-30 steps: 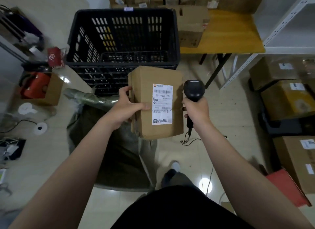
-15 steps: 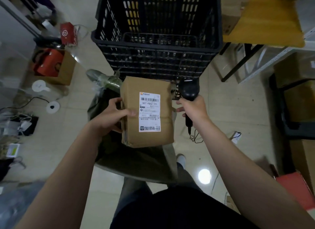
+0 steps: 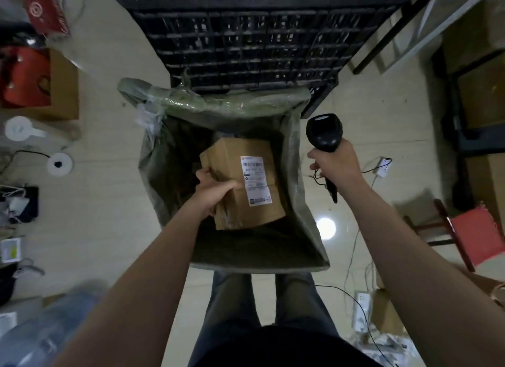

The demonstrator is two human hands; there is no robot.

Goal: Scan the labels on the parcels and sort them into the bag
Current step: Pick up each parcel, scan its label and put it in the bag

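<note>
Parcel (image 3: 273, 207) inside bag (image 3: 302, 192), pale floor (image 3: 109, 202)

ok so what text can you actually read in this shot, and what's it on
Shipping label on the cardboard parcel: barcode and a bold code line, too blurred to read.
Red bag: white round logo and script, unreadable.
Scanner: pale mark on top, too small.
Nothing else legible.

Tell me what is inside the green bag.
Inside the green bag is one cardboard parcel, label up, gripped at its left edge by the left hand. Dark lining shows around it. Whatever lies beneath the parcel is covered.
</note>
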